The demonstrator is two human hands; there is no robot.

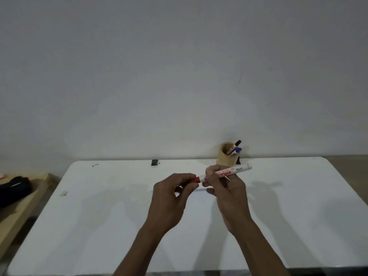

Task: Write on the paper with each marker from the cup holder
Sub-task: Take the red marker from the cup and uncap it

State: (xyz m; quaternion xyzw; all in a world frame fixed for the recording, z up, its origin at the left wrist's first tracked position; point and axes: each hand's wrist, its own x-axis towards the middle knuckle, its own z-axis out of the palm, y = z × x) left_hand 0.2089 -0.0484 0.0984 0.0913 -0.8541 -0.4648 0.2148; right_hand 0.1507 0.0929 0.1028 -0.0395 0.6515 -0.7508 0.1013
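Note:
A white marker with red lettering (237, 170) is held level above the white table (99, 216). My right hand (225, 188) grips its barrel. My left hand (171, 194) pinches the red cap (196, 179) at the marker's left end. The cap sits on the marker. Under my hands lies a white sheet of paper (201, 198), hard to tell from the table. At the table's far edge stands a tan cup holder (225, 158) with a black-capped marker (237, 143) and a blue-capped marker (237, 150) leaning in it.
A small black object (155, 162) lies at the table's far edge. A black bag (14, 189) rests on a wooden surface to the left. A plain wall rises behind the table.

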